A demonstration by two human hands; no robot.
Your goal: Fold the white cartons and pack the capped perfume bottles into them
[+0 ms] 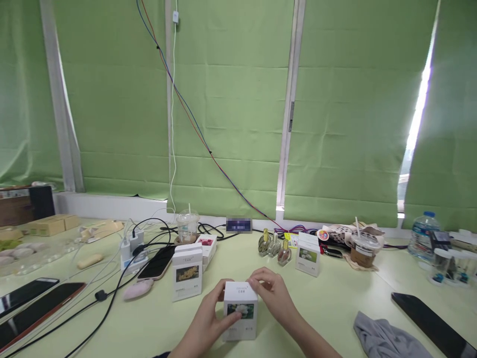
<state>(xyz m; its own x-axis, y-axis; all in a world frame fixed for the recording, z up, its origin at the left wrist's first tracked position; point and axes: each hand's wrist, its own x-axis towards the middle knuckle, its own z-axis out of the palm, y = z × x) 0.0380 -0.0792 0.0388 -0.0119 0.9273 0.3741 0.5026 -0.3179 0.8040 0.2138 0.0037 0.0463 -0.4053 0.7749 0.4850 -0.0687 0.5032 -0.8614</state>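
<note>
A white perfume box (241, 332) with a white-flower picture stands upright on the table in front of me. My left hand (208, 320) grips its left side, with the thumb across the front picture. At the upper right back edge of the box, my right hand (275, 293) has bent fingers closed against the lid; their tips are partly hidden. A similar white box (187, 274) with a yellow-flower picture stands to the left, a box with a red-flower picture (207, 243) behind it. Beyond my right hand are another white box (307, 255) and three small glass bottles (275, 245).
Black and white cables run from a power strip (134, 258) across the left side, near phones (156, 262) and a pink mouse (138, 289). Drink cups (363, 251), a water bottle (425, 233), a grey cloth (387, 335) and a dark phone (434, 320) are on the right.
</note>
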